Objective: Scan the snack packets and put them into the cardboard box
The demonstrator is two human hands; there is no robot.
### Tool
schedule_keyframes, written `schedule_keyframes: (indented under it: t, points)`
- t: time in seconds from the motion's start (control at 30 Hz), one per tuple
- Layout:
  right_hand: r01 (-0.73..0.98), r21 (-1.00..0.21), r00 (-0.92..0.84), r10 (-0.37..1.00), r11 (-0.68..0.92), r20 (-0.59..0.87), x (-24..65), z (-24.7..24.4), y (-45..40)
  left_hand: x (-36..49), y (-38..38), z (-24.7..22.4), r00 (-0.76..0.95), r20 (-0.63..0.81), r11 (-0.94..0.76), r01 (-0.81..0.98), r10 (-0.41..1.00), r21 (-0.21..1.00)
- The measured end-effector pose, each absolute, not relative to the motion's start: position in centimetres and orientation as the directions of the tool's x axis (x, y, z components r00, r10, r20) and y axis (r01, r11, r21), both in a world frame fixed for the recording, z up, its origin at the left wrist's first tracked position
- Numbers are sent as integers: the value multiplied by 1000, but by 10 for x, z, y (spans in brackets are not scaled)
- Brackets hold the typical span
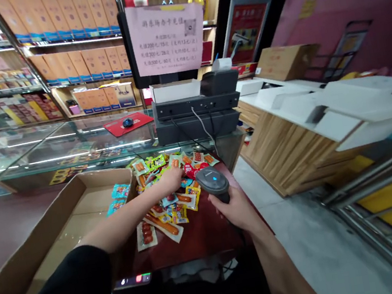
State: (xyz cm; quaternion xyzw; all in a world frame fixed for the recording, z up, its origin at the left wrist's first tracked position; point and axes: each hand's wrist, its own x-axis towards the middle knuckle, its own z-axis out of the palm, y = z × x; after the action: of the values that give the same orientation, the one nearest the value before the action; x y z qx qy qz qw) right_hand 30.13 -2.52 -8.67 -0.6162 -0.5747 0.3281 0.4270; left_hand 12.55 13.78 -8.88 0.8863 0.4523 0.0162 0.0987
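Observation:
My right hand (238,207) is wrapped round the handle of a dark grey barcode scanner (212,180), which has a small blue light on top. The scanner's head is just right of a red snack packet (195,169). Over the pile, my left hand (171,180) is closed at the left edge of that red packet; its fingertips are partly hidden. Beneath and around it lies a heap of packed sausages (167,227) and small bright snack packets (179,213). A packet of short red sausages (146,234) rests at the near left of the heap.
An open cardboard box (59,210) with blue snack packets (120,190) stands left of the heap on the dark red table (204,241). Behind are a glass counter (85,158), a red mat with a mouse (128,123), and a till with a paper sign (168,38).

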Motion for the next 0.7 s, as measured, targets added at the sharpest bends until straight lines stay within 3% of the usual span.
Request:
schedule_keyframes:
  t: [0.1, 0.27, 0.57, 0.7]
  points:
    - [431, -902, 133, 987, 24, 90, 307, -88, -29, 134, 141, -101, 684, -76, -680, 730, 726, 69]
    - [429, -903, 143, 987, -1, 67, 310, -88, -30, 140, 142, -109, 798, -109, -802, 597, 593, 2]
    - [454, -889, 116, 986, 54, 120, 304, -88, -30, 147, 140, -105, 771, -182, -792, 593, 610, -145]
    - [461, -886, 105, 988, 52, 112, 300, -86, -32, 146, 151, -107, 800, -223, -831, 540, 556, -135]
